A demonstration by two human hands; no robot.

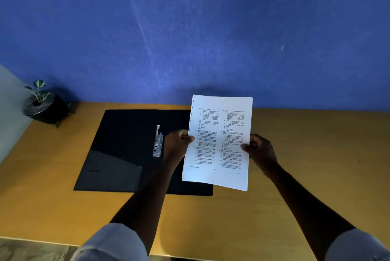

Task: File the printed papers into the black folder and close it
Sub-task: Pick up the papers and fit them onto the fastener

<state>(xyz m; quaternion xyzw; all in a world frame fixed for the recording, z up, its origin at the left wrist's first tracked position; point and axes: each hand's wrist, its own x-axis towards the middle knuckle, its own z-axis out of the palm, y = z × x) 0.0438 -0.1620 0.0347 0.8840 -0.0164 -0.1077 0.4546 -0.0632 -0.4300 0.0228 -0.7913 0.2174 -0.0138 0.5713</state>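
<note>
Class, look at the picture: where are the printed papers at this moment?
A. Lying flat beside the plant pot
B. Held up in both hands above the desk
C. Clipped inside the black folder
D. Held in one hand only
B: the left hand and right hand each grip a side edge of the printed papers, held up above the open black folder.

The printed papers I hold hide the black folder's right half; their text is too small to read.
</note>
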